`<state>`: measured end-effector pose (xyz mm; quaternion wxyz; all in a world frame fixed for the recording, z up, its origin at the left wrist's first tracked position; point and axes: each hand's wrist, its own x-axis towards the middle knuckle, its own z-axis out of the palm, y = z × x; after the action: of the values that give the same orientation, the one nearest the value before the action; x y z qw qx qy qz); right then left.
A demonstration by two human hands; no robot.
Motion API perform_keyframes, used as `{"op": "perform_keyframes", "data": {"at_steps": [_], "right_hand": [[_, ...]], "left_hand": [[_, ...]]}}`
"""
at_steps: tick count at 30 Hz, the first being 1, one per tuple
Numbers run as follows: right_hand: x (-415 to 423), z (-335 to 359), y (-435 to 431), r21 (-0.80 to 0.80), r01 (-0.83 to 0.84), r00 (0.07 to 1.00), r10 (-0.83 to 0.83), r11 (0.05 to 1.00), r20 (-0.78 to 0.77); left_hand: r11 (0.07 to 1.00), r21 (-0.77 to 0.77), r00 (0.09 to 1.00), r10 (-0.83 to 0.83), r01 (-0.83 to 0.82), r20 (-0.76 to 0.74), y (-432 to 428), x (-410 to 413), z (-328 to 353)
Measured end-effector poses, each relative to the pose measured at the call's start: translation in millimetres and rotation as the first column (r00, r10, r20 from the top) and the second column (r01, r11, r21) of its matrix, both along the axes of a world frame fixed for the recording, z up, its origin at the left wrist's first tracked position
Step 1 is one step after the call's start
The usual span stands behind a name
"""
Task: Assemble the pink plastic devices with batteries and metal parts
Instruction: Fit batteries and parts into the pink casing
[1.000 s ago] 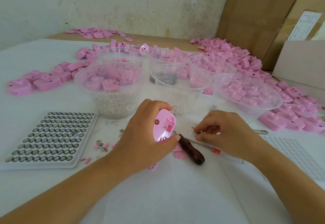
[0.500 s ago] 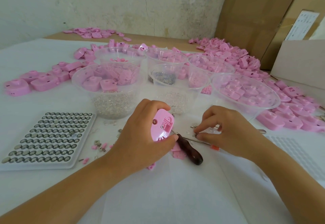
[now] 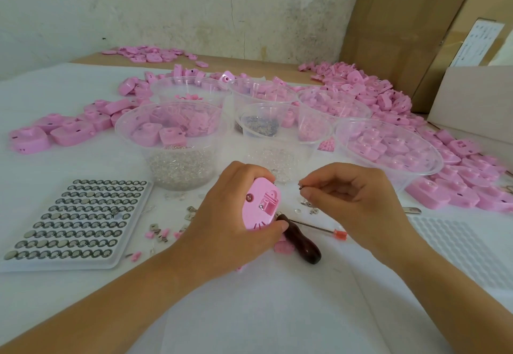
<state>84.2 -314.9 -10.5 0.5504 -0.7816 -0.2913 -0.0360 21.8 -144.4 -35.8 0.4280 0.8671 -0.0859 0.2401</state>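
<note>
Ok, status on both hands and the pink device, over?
Left hand grips pink device, inner side showing. Right hand pinches small metal piece just beside it. Dark-handled tool on table near left thumb.

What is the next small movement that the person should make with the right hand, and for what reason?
Probably move the right hand a little leftward, so that the small part it pinches reaches the open compartment of the pink device. The left hand grips that device with the compartment facing the camera, and the part is beside it, not yet touching.
</note>
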Motion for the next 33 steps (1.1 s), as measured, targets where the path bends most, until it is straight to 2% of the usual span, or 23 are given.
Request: {"op": "perform_keyframes", "data": {"at_steps": [7, 18, 24, 29, 33], "right_hand": [[-16.2, 1.0, 9.1, 0.097, -0.041, 0.993, 0.031, 0.994, 0.11], [-28.0, -6.0, 19.9, 0.018, -0.057, 0.986, 0.053, 0.998, 0.159], [-28.3, -6.8, 21.9, -0.075, 0.043, 0.963, -0.021, 0.996, 0.27], [-29.5, -7.7, 23.4, -0.083, 0.108, 0.953, -0.079, 0.991, 0.294], [-33.1, -8.3, 26.5, -0.105, 0.205, 0.927, -0.159, 0.973, 0.34]], "left_hand": [[1.0, 0.004, 1.0, -0.008, 0.008, 0.019, -0.6, 1.4, -0.7], [0.999, 0.025, 0.997, -0.028, 0.027, 0.075, -4.4, 2.9, -2.2], [1.0, 0.018, 0.995, -0.025, 0.023, 0.093, -4.7, 3.2, -2.9], [1.0, 0.025, 0.994, -0.014, 0.012, 0.112, -4.7, 3.6, -4.2], [0.994, 0.106, 0.987, -0.009, -0.008, 0.158, -5.2, 4.4, -4.8]]}}
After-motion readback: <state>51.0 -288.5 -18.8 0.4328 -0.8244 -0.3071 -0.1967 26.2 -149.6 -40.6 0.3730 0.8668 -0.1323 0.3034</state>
